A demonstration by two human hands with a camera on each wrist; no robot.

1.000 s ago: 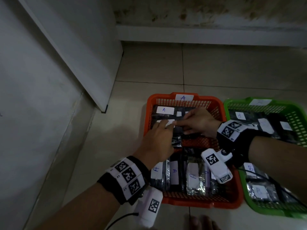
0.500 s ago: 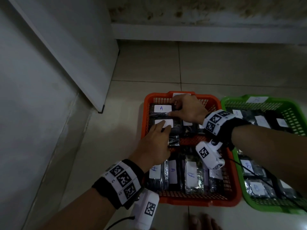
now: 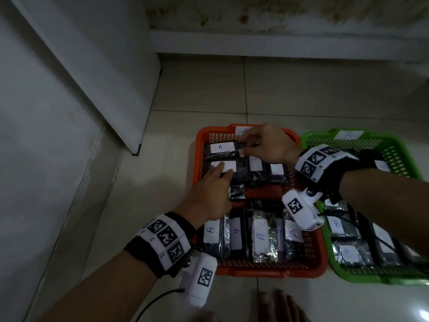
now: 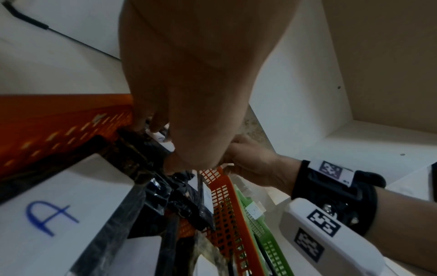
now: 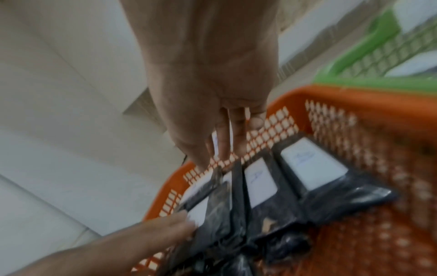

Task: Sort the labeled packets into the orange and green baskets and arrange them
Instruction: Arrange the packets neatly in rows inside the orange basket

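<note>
The orange basket [image 3: 267, 271] holds black packets with white "A" labels. In its far left corner lie two packets, one behind the other. My left hand [image 3: 220, 169] rests with straight fingers on the white label of the nearer packet [image 3: 241, 173]. My right hand [image 3: 242, 145] pinches the right end of the far packet [image 3: 220, 147], close to the basket's back wall. In the right wrist view the right hand [image 5: 220, 149] reaches down to that packet's edge, and the left hand [image 5: 179, 226] presses the label below it. The green basket [image 3: 320, 135] stands to the right.
A row of "A" packets [image 3: 260, 235] stands along the orange basket's near side. "B" packets [image 3: 348, 252] lie in the green basket under my right forearm. A white panel [image 3: 92, 77] rises at the left, a wall at the back. Toes [image 3: 278, 305] show near the bottom edge.
My right hand has moved from the middle of the orange basket to its far edge and taken hold of the far packet's end. The left hand has stayed on the nearer packet's label.
</note>
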